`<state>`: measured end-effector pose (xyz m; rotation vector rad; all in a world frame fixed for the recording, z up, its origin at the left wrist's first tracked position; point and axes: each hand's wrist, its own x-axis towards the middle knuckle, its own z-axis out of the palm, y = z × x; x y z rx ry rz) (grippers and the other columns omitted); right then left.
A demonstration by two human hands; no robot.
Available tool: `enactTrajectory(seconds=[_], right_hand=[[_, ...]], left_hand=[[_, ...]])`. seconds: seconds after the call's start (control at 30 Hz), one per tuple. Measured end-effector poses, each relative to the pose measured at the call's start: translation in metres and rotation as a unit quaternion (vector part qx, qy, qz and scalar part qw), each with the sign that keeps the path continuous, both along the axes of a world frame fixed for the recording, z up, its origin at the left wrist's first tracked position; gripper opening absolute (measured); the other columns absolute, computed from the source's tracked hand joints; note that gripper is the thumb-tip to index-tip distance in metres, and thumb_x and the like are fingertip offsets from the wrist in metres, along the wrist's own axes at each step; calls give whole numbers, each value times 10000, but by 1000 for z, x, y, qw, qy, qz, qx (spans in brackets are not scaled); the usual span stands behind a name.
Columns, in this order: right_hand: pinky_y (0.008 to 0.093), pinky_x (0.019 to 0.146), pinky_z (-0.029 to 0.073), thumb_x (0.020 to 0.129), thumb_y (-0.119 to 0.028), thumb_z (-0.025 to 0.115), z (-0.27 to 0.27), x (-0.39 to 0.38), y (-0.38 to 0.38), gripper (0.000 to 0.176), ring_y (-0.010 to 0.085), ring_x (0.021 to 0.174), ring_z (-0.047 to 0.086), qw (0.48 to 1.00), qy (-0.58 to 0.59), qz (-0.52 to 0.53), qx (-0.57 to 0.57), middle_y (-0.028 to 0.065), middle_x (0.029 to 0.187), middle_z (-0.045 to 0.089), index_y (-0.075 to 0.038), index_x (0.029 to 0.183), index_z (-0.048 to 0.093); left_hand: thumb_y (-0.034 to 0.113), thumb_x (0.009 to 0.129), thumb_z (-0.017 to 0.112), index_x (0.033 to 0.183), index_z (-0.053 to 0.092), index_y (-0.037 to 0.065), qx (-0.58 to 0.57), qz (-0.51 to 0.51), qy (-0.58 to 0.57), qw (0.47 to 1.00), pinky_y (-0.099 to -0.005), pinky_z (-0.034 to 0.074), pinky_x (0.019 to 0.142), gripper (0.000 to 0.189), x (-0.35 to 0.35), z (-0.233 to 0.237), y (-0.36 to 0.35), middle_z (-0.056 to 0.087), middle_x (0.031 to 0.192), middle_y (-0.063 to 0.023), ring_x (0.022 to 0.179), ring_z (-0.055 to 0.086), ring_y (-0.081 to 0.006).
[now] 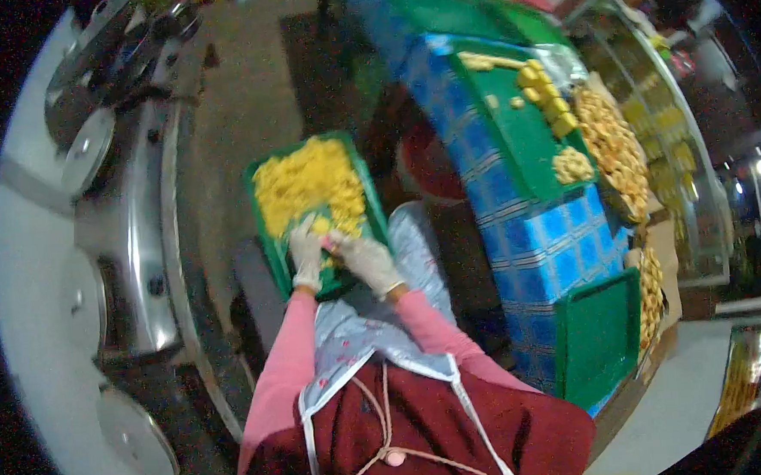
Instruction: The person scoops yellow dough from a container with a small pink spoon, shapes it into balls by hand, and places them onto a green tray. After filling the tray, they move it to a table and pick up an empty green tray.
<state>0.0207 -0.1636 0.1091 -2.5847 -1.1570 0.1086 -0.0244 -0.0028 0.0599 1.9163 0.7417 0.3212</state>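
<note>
A green tray (374, 205) lies across my lap, its far part heaped with yellow crumbly pieces (309, 181). My left hand (306, 250), in a whitish glove, is over the near part of the tray with its fingers bent at the yellow pieces. Close beside it, my right hand (363, 257), also gloved, has its fingers together around something small and pinkish that I cannot make out. The fingertips of both hands nearly meet, and blur hides what lies between them.
On the right, a table with a blue checked cloth (528, 255) bears a green tray (504, 136) with yellow blocks (548, 100), another green tray (599, 338) and browned pieces (610, 152). A metal counter (135, 242) runs along the left. A reddish tub (428, 162) stands beyond my knee.
</note>
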Motion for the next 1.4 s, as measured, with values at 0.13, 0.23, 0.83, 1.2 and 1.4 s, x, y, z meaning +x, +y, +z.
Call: enactTrajectory(seconds=[0.13,0.23,0.83,1.2,1.4], right_hand=[[507,651,509,990,-427,490,38,12,-3,358,390,784,666,990,124,-57,-34,196,855,682,-235,1263,620],[493,657,505,1001,-356,475,25,22,10,344,373,789,673,993,99,-32,46,182,860,690,-233,1295,604],[487,611,500,1024,-359,431,27,16,12,333,369,736,678,993,93,31,-64,183,844,686,-222,1301,554],[454,602,536,955,-258,509,-4,-2,8,319,334,663,673,996,-12,-64,59,123,726,678,-246,1243,648],[443,588,511,970,-173,451,-29,-10,26,410,300,673,681,990,57,-42,119,141,796,691,-130,1369,539]], left_hand=[[24,882,497,1417,489,30,-291,91,-125,944,-350,570,699,535,4,-10,-4,597,1136,-181,786,666,-248],[6,904,451,1471,435,73,-307,88,-99,942,-341,584,685,571,5,-12,-2,542,1228,-163,800,654,-227],[95,739,650,1266,649,68,90,-54,-35,994,-414,486,915,528,4,0,11,635,1092,-237,1008,623,-370],[239,738,720,776,695,45,390,-163,52,905,-445,505,664,200,0,-29,24,669,791,-110,757,646,-314],[216,897,637,795,714,-31,-134,94,-75,984,-299,461,495,278,-8,3,-5,682,639,-65,529,618,-119]])
